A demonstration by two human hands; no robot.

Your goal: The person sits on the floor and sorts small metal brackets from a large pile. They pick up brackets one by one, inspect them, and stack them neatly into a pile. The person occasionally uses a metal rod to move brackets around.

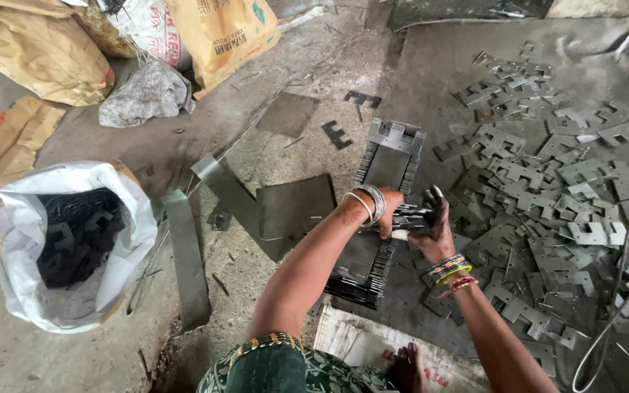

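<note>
I see my left hand (389,207) and right hand (434,225) pinching a bundle of stamped plates (410,216) over the stacked frame (376,218) mid-floor. The white sack (30,291) holds some plates already; I judge most remain, in the loose pile (569,189) at the floor's right edge.

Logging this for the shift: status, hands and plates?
Left hand and right hand both grip a plate bundle. Stacked rows beneath. Loose plates right.

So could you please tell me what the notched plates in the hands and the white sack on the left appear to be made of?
The notched plates, held as a bundle by the left hand and right hand, look like thin stamped sheet metal: dull grey, flat, sharp-edged. The white sack seems to be woven plastic, judging by its crinkled, slightly glossy rim.
</note>
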